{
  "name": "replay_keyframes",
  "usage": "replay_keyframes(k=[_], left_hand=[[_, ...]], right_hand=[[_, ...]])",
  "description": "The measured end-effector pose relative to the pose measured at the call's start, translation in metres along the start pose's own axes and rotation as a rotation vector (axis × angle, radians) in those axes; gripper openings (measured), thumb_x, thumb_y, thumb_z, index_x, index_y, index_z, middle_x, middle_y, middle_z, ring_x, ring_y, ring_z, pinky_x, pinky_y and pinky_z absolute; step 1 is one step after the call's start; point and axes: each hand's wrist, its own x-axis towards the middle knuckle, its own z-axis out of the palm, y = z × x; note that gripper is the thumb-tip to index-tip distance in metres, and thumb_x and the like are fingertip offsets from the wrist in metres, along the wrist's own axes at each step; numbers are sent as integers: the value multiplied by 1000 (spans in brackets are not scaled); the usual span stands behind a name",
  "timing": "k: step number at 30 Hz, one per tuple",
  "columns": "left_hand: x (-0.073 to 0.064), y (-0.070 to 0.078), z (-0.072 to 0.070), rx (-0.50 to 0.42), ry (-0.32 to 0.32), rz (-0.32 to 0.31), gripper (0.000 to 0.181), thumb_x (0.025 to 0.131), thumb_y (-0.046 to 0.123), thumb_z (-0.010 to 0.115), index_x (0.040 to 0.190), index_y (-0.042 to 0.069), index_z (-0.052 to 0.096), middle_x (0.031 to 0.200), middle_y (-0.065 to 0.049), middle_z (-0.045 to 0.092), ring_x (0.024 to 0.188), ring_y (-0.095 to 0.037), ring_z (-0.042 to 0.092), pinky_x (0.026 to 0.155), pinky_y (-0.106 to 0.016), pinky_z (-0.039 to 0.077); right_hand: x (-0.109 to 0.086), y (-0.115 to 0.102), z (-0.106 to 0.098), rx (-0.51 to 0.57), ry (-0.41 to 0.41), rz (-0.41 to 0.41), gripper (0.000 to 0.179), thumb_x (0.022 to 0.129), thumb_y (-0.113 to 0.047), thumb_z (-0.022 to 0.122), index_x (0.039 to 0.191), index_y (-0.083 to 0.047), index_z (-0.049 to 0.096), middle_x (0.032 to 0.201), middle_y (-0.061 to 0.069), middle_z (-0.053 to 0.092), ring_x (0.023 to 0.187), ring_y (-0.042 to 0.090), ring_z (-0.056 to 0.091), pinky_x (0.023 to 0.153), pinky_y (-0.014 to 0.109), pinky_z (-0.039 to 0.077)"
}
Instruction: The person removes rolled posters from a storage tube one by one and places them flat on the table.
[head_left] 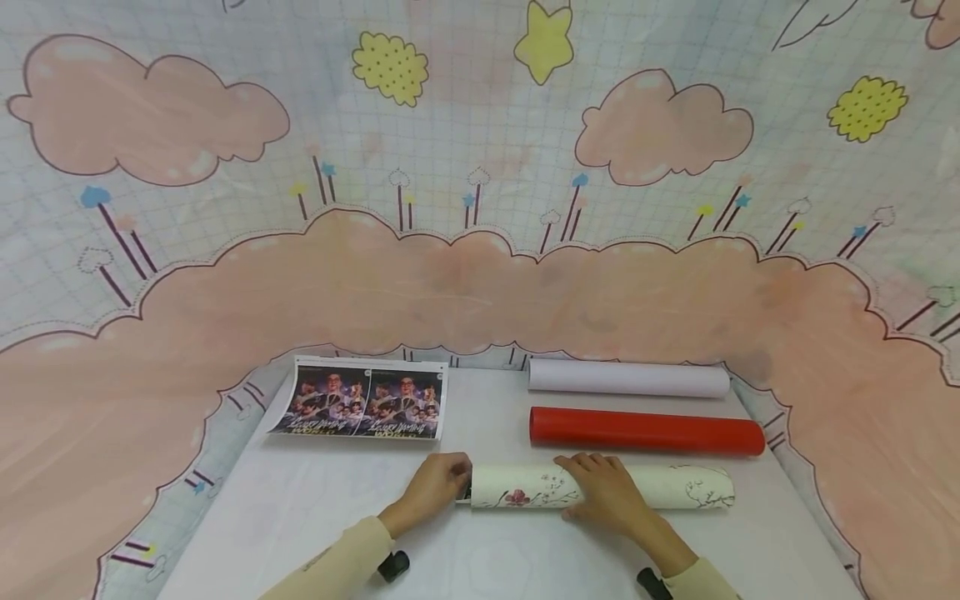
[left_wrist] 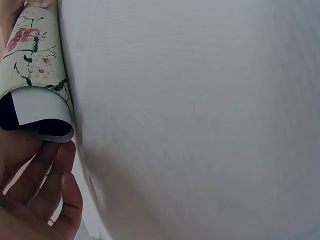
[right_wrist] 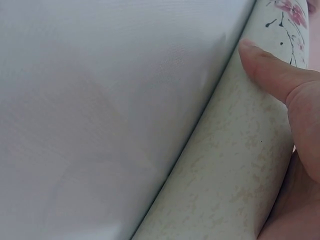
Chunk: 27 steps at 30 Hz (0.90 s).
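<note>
On worktop (head_left: pixel 487 408), our right grip (head_left: pixel 604 493) clasps floral roll (head_left: pixel 517 487), likely against rolling; our left grip (head_left: pixel 433 487) pinches inner sheet (left_wrist: pixel 42 106).

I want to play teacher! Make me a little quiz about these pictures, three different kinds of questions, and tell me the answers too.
1. True or false: the red roll lies between the white roll and the flowered roll.
2. Which roll does the right hand hold? A) white B) red C) flowered
3. Fill in the number: the printed sheet shows ___ pictures side by side.

Key: 1. True. 2. C. 3. Two.
</note>
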Motion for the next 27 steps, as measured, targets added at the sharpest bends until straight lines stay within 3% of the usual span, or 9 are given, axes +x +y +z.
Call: replay_keyframes(k=[6, 20, 27], left_hand=[[-1, -2, -1, 82, -26, 48, 17, 82, 8, 65, 74, 21, 58, 70, 9, 62, 60, -2, 45, 56, -17, 37], [-1, -11, -5, 42, -62, 90, 15, 84, 7, 63, 76, 18, 57, 64, 9, 57, 57, 0, 43, 52, -16, 37], [-13, -22, -28, 86, -24, -13, 17, 84, 4, 63, 74, 16, 57, 64, 9, 55, 58, -2, 42, 51, -17, 36]], right_hand=[[1, 1, 2, -5, -4, -7, 84, 61, -57, 76, 134, -26, 47, 122, -2, 60, 115, 25, 54, 98, 51, 40], [1, 4, 0, -2, 3, -42, 85, 61, -59, 75, 134, -25, 47, 122, -1, 60, 114, 26, 55, 96, 52, 41], [-10, 20, -7, -12, -14, 47, 86, 57, -52, 82, 132, -25, 50, 121, -1, 61, 114, 27, 55, 96, 52, 40]])
